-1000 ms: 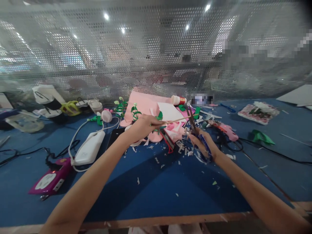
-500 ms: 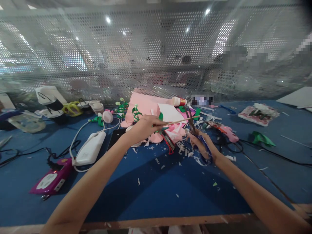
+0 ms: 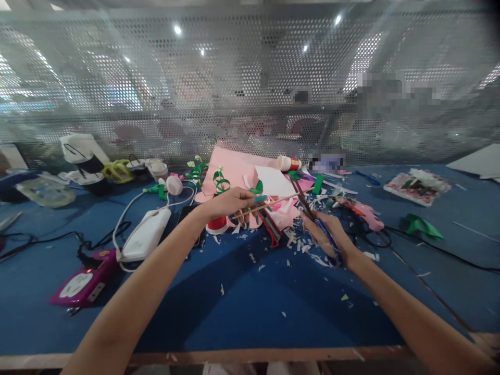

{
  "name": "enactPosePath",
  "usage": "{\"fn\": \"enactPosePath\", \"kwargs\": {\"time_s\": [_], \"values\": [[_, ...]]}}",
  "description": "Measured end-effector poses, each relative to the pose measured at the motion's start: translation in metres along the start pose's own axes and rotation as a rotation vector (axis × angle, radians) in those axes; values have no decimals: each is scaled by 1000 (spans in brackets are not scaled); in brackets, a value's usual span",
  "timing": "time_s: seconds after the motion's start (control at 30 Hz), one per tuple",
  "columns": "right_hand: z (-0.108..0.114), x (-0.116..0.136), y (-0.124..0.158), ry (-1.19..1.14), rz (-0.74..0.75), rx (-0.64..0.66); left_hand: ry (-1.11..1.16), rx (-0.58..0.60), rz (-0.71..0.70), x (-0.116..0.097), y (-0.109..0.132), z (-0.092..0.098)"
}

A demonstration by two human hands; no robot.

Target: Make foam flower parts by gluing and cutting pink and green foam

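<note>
My left hand (image 3: 233,202) pinches a thin wooden stick (image 3: 279,201) that slants up to the right. In my right hand (image 3: 330,234) is a pair of scissors (image 3: 304,200) with blue handles, its dark blades pointing up and slightly apart. The stick's far part crosses the blades; whether they touch it I cannot tell. Beneath and behind the hands lie pink paper (image 3: 230,162), a white sheet (image 3: 273,182) and many paper scraps (image 3: 302,245). A red paper cup (image 3: 217,225) shows below my left wrist, and a red-handled tool (image 3: 274,239) lies between the hands.
On the left are a white power bank (image 3: 146,237), a purple power strip (image 3: 84,281) and cables. Toward the right lie a pink glue gun (image 3: 367,212), green paper (image 3: 422,227) and a wrapped packet (image 3: 416,186). A perforated metal screen (image 3: 219,88) borders the table's back.
My left hand has shifted slightly left and opened its fingers more along the stick, so more stick shows on its left side. The red cup has come into sight. The scissors stay near the stick.
</note>
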State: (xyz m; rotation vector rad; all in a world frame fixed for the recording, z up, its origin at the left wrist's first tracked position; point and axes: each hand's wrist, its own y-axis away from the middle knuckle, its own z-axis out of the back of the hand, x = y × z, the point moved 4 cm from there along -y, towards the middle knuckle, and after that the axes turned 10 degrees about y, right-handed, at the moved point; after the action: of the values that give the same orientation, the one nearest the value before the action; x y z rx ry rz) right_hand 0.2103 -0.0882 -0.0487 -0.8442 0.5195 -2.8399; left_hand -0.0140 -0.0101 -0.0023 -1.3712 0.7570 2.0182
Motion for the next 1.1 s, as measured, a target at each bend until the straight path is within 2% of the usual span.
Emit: {"fn": "enactPosePath", "kwargs": {"time_s": [0.2, 0.4, 0.77, 1.1], "values": [[0, -6, -1, -57, -47, 15, 8, 149, 138, 12, 3, 2], [-6, -14, -1, -230, -82, 25, -16, 124, 99, 18, -1, 5], [-14, -18, 1, -426, -80, 82, -86, 127, 73, 15, 0, 5], [-18, -21, 2, -406, -41, 100, -74, 103, 53, 11, 1, 4]]}}
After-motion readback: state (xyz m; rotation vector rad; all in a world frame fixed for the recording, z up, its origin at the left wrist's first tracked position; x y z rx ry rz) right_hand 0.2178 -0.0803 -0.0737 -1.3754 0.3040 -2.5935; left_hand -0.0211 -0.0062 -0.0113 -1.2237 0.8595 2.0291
